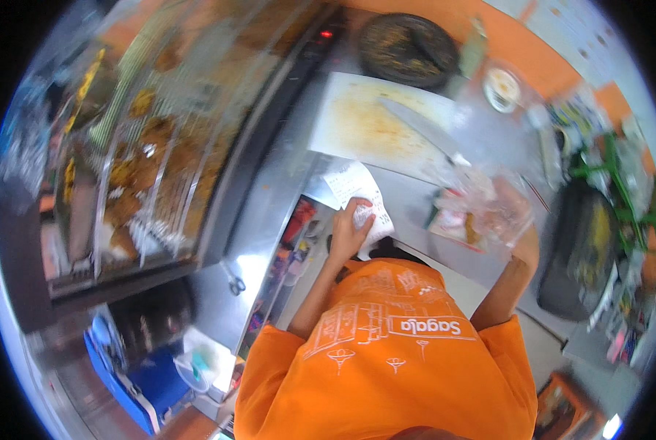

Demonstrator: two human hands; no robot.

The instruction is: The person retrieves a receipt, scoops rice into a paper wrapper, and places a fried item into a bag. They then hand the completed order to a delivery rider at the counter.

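My left hand [351,228] grips a curled white paper receipt [380,212] bearing print, close in front of my chest. My right hand [512,212] is wrapped in or behind a clear plastic bag [490,206], and its fingers are blurred. Just left of it, a small paper food packet [454,223] with something white and a brown piece lies on the metal counter [405,190]. Beyond the receipt is a stained white cutting board [372,115]. A large kitchen knife [421,126] rests across its right side, handle toward me.
A glass display case [157,165] with fried food stands at left. Scissors [233,280] lie on a metal ledge. A dark round pan [407,49] sits at the back, a small bowl [502,89] at back right. A black oblong container [581,250] and green rack [616,187] stand right.
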